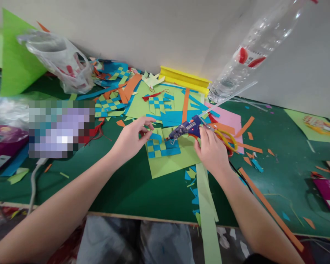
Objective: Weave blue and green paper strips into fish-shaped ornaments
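Observation:
In my right hand [213, 148] is a blue hot glue gun [188, 127], a clear glue stick [231, 96] poking out of its back. Its nozzle points left, over a blue-and-green woven paper piece [155, 148] with loose strip ends. That piece rests on a light green sheet [165, 168]. My left hand [134, 134] hovers at the left edge of the weave, fingers bent and thumb apart from them. The thumb tip is close to a raised blue strip end; whether they touch I cannot tell.
Yellow-handled scissors [227, 139] lie beside the right hand. Behind are finished woven pieces [108, 104], a yellow plastic strip [184, 79], and a tilted water bottle [253, 55]. A bagged cup [62, 60] and a blurred-out device [62, 128] stand left. Paper scraps litter the green table [112, 194].

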Motion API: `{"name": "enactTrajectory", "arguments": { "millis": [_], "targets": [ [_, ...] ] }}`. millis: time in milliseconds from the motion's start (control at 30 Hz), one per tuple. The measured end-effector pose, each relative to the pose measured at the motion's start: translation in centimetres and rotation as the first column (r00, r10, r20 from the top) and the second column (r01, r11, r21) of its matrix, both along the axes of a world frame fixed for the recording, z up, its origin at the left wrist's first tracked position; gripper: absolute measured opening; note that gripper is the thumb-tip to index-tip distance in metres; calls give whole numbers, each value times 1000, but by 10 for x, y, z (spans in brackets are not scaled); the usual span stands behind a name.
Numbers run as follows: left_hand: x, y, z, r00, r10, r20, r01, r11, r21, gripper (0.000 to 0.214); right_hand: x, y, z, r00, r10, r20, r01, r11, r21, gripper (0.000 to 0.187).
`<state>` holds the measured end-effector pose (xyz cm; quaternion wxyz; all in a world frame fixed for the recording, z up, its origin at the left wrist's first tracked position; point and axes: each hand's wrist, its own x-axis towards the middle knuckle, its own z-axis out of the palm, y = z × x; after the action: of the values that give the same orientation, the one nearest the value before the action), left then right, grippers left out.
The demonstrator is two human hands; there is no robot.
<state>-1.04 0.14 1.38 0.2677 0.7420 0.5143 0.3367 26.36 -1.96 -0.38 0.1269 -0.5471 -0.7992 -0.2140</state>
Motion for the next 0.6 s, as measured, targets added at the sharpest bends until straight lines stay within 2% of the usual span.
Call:
{"name": "enactTrajectory", "arguments": {
  "millis": [600],
  "targets": [
    [-1,-2,0,1000,-7,-6,7,1000,11,30,4,-2,4,999,50,-16,-50,997,52,41]
  ]
}}
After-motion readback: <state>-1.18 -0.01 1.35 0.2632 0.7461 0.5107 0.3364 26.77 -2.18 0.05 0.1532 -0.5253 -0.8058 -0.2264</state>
